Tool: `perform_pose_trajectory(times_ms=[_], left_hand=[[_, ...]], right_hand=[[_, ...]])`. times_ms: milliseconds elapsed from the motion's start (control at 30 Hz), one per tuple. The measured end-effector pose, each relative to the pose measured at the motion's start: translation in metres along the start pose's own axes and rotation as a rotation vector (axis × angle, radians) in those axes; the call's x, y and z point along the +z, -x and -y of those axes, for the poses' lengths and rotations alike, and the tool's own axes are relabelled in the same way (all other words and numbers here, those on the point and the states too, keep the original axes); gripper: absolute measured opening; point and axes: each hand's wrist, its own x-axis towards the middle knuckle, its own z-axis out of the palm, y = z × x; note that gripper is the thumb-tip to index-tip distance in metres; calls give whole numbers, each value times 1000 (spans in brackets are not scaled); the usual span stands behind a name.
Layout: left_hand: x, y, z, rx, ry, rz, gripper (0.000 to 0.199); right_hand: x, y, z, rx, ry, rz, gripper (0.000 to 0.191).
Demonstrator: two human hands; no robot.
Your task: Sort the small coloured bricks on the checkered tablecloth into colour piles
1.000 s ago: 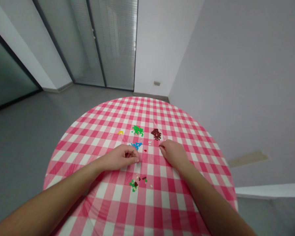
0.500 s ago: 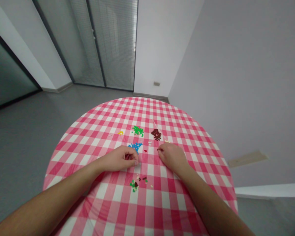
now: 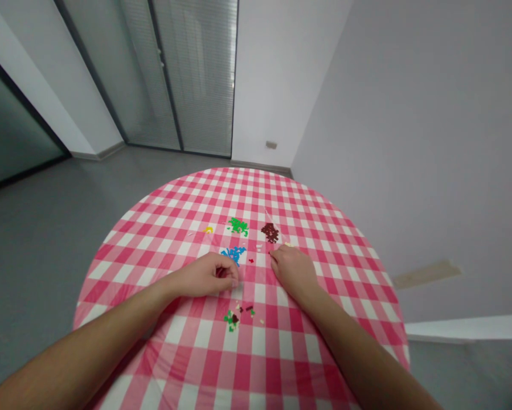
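My right hand (image 3: 295,270) is closed in a pinch, just in front of a pile of tiny brown bricks (image 3: 270,232). At its fingertips shows a small dark brown brick (image 3: 270,253). My left hand (image 3: 213,274) rests on its side with curled fingers, thumb and fingertips pressed together; what they hold, if anything, is too small to make out. Beyond it lies a pile of blue bricks (image 3: 233,254), partly behind the hand. Nearer to me is a mixed group of green, cream and brown bricks (image 3: 230,320).
A round table with a red-and-white checked cloth (image 3: 281,364) bears everything. Green bricks (image 3: 238,226), a few yellow pieces (image 3: 208,230), a red piece (image 3: 251,261) and white pieces (image 3: 259,248) lie apart. Cream pieces (image 3: 288,244) sit beyond my right hand. A wall (image 3: 430,142) stands at right.
My right hand has moved slightly away from me and left, toward the brown pile, still pinching the dark piece. My left hand stays in place. The view has shifted a little.
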Motion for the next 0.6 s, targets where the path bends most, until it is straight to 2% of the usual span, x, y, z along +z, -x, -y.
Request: perform_pose_trajectory(times_ms=[333,600], left_hand=[[-1,0,-5,-10,8,23,9],[-4,2,-2,10,29,66,7]], right_hand=[[-8,9,-4,-3,-60,18,31],[3,-3,-6,53,-66,49,41]])
